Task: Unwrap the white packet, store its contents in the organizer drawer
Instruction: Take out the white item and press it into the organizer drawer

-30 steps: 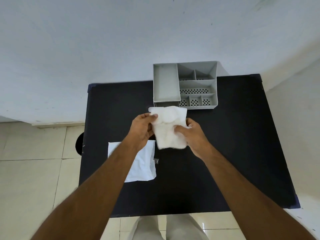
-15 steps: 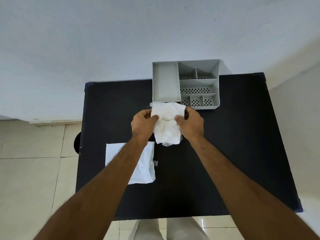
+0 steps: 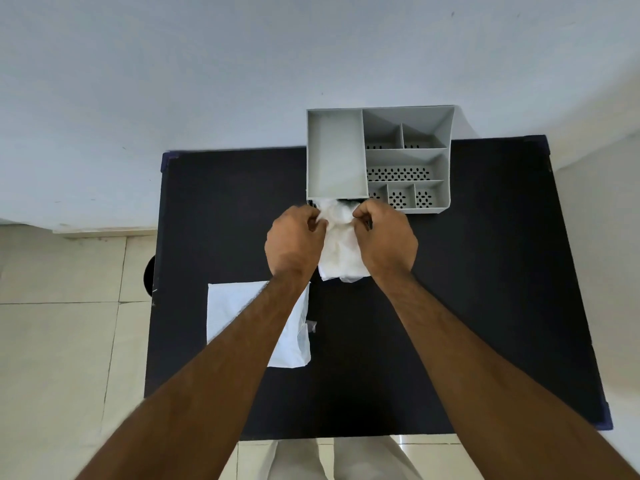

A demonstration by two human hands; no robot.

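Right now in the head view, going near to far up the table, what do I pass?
Flat white wrapper → white packet held between the left hand and right hand → grey organizer at the table's far edge.
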